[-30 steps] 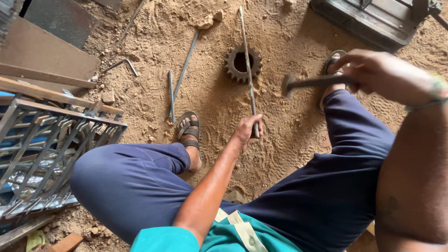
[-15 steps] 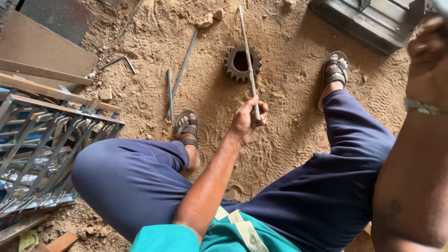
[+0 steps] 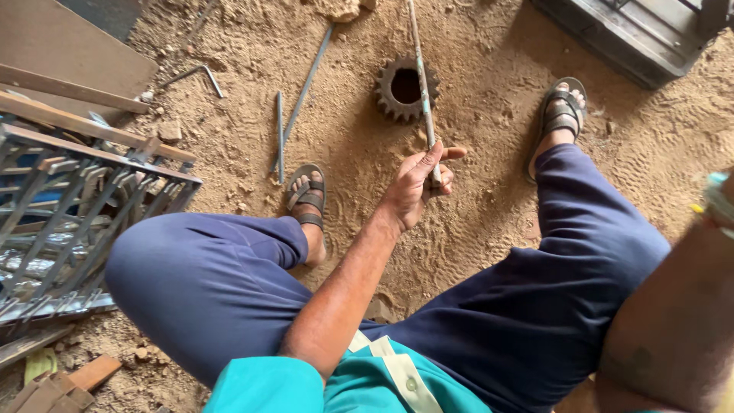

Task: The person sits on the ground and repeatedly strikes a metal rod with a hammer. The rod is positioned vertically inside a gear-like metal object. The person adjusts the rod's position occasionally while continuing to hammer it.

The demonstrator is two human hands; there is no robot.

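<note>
Left hand grips the near end of a long thin metal rod, fingers curled round it w/ thumb up along the shaft and forefinger sticking out straight to the side; so closed on the rod, not fully fisted. Rod runs away from the hand, up over the toothed gear lying flat on the sandy ground, crossing the gear's right side beside its centre hole, then on out of the top of view. Right hand itself out of frame, only the forearm shows low, well right of the gear, w/ a bracelet at the wrist; can't tell if that hand is open or holding anything. Sandalled left foot sits below-left of the gear, right foot to the gear's right. Two thin bars lie left of the gear, a bent hook-shaped rod further left, and a welded metal grille well left and below
</note>
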